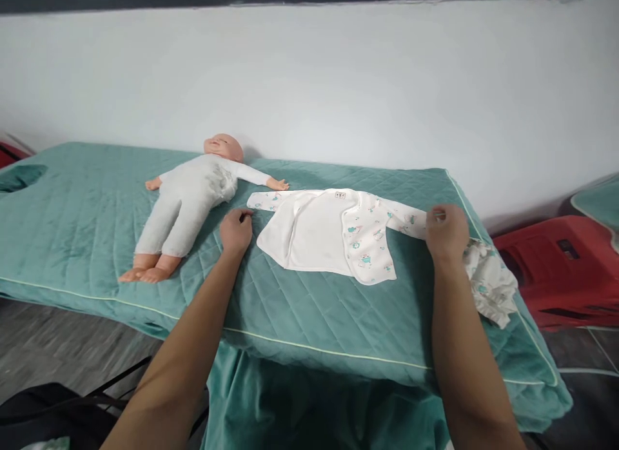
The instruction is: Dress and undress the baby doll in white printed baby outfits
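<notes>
Straightening the sleeves [409, 222] seems in hand: the baby shirt [319, 234] lies opened on the bed [309, 318] beside the doll [188, 182], left hand [236, 231] and right hand [447, 234] curled at its cuffs, grip uncertain; next calls for light, even tension.

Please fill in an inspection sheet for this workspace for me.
Surface: green quilted cover with pale piping.
Things at hand: white jacket, spread flat, sleeves out to both sides; doll lying face up to its left.
Clutter: crumpled printed cloth beside the right forearm.
Hands: left hand at one sleeve's end, right hand at the other; fingers curled, grip not clear.
Cables: pale line low at the right; cannot tell whether it is a cable.
Surroundings: white wall behind; red object at the right.
</notes>
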